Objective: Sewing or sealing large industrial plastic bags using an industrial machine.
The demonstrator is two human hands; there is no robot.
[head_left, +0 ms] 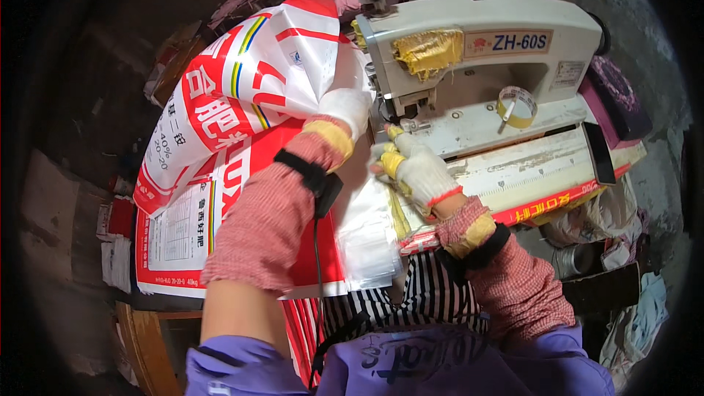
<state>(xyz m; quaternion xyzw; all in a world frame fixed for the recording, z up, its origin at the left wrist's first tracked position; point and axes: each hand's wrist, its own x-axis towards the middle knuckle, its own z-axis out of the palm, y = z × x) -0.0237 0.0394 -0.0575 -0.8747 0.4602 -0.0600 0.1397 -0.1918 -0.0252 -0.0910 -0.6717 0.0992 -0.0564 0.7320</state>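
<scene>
The sack lies by the left end of the machine's bed, its upper part folded over. The gloved left hand rests on it (whether it pinches, I cannot tell). The right hand, fingers bent, is at the bed's left end, near the clear film; its grip is unclear too. Good handling here calls for flat, even layers, light guidance and fingertips clear of the machine's working end.

Sewing machine finished in off-white, yellow wrap added.
Left of machine: sack printed red and white, striped blue, yellow, green; white gloves worn beside it, with red-and-white checked sleeve covers.
</scene>
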